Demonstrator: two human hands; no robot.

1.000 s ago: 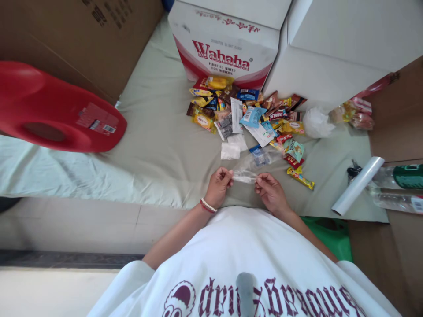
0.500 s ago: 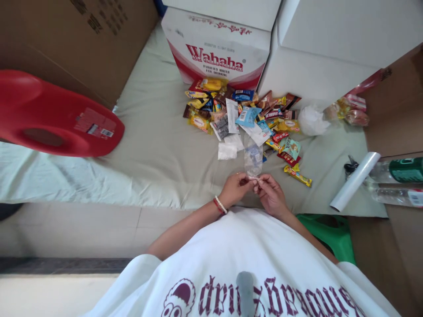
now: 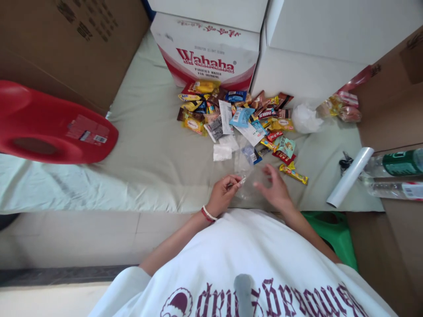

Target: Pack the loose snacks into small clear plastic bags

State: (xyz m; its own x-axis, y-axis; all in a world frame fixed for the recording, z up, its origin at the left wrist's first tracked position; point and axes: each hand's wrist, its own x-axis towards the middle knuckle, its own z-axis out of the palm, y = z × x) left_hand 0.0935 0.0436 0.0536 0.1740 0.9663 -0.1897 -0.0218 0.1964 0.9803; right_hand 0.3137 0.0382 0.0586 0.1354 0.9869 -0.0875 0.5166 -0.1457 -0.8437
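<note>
My left hand (image 3: 224, 192) pinches the near edge of a clear plastic bag (image 3: 245, 169) that lies on the pale green sheet (image 3: 152, 163). A small blue-labelled packet shows through the bag. My right hand (image 3: 275, 188) hovers just right of the bag with its fingers spread, holding nothing. Beyond the bag lies a heap of snack packets (image 3: 238, 115), and a small white sachet (image 3: 221, 152) sits at the heap's near left. A yellow and red bar (image 3: 293, 174) lies right of my right hand.
A Wahaha carton (image 3: 205, 55) and a white box (image 3: 317, 48) stand behind the heap. A red plastic tub (image 3: 49, 125) and a brown carton (image 3: 66, 39) are at the left. A white roll (image 3: 349, 177), bottles (image 3: 393, 176) and a crumpled white bag (image 3: 306, 119) lie at the right.
Both hands held the bag's edge together before. Now my right hand has let go and opened beside it, while my left keeps its pinch. The bag has swung toward lying flat.
</note>
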